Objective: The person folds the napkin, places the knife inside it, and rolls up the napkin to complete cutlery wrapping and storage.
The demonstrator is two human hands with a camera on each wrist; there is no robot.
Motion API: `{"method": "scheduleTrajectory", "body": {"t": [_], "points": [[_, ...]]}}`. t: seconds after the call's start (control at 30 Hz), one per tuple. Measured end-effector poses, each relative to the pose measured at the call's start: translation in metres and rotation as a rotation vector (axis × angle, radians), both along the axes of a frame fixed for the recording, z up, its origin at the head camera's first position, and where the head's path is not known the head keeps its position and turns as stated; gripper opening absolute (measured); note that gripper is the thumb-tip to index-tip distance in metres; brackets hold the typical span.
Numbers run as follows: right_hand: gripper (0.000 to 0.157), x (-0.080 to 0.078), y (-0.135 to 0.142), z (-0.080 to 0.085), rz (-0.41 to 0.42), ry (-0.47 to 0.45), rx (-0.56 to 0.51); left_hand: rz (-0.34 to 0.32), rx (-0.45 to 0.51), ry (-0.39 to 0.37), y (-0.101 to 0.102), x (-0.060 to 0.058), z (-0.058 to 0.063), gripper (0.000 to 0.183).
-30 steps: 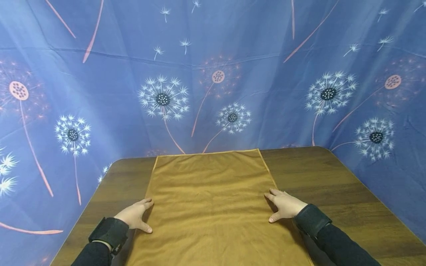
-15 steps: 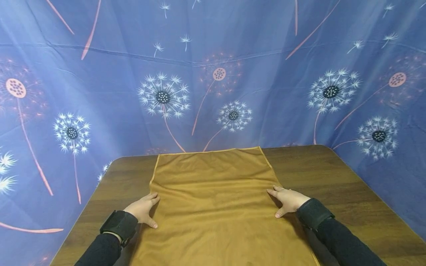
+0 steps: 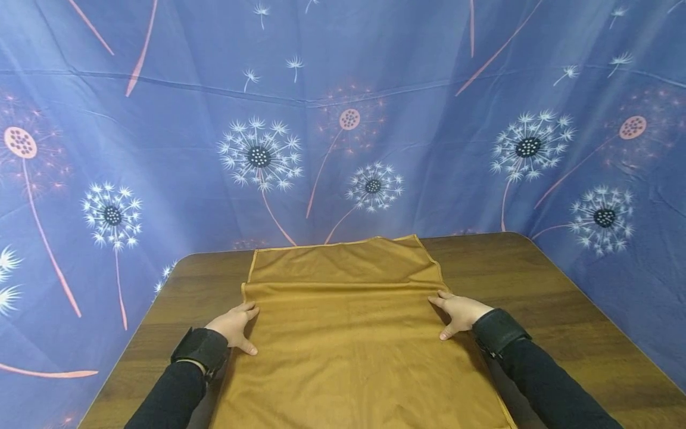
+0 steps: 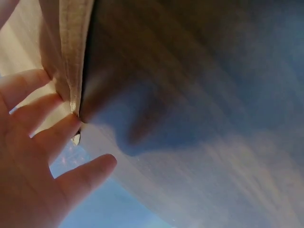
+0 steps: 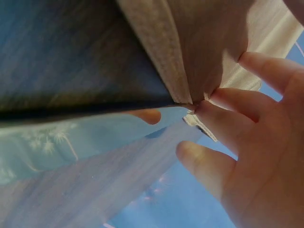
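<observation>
A mustard-brown cloth [image 3: 343,357] with stitched hems lies lengthwise on the wooden table, a raised crosswise fold near its far end. On its left edge rests my left hand [image 3: 236,326], fingers spread; the left wrist view shows the fingertips [image 4: 71,122] touching the cloth by its hem. My right hand [image 3: 461,313] presses the opposite edge with extended fingers. In the right wrist view, those fingertips [image 5: 204,110] touch the cloth close to the hem [image 5: 164,52]. Neither hand curls round the fabric.
Wood-grain tabletop [image 3: 536,310] shows on both sides of the cloth, with rounded far corners. Behind and beside the table hangs a blue curtain [image 3: 429,119] printed with dandelions. Dark bands [image 3: 501,336] wrap both wrists.
Both hands have slid forward along the cloth's edges, the left also a little inward. The cloth moved with them and bunched into a crosswise fold near the far end.
</observation>
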State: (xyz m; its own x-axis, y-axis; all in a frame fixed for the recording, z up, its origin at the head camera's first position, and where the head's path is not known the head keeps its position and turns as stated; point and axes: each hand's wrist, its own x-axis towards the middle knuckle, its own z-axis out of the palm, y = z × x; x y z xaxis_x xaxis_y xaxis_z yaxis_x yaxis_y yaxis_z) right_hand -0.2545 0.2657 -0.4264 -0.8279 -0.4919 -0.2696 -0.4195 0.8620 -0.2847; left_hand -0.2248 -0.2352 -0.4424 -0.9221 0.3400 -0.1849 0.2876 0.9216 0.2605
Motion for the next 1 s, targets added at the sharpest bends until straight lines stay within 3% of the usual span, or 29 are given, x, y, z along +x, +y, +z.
{"method": "scheduleTrajectory", "body": {"t": [0.1, 0.23, 0.33, 0.47, 0.73, 1.0], "points": [[0.086, 0.005, -0.001, 0.001, 0.014, 0.042, -0.007, -0.004, -0.026, 0.045, 0.004, 0.011, 0.004, 0.085], [0.078, 0.021, -0.004, 0.006, 0.088, 0.133, -0.039, -0.061, -0.041, 0.099, 0.012, 0.033, 0.011, 0.075], [0.076, 0.035, -0.008, 0.012, 0.144, 0.171, -0.059, -0.133, -0.004, 0.079, 0.018, 0.048, 0.015, 0.081], [0.079, 0.049, -0.014, 0.018, 0.17, 0.141, -0.062, -0.213, 0.038, 0.047, 0.022, 0.062, 0.018, 0.091], [0.081, 0.058, -0.015, 0.008, 0.175, 0.085, -0.04, -0.234, 0.006, 0.045, 0.024, 0.074, 0.017, 0.093], [0.081, 0.055, -0.016, 0.007, 0.157, 0.039, -0.075, -0.196, 0.028, 0.01, 0.021, 0.074, 0.014, 0.094]]}}
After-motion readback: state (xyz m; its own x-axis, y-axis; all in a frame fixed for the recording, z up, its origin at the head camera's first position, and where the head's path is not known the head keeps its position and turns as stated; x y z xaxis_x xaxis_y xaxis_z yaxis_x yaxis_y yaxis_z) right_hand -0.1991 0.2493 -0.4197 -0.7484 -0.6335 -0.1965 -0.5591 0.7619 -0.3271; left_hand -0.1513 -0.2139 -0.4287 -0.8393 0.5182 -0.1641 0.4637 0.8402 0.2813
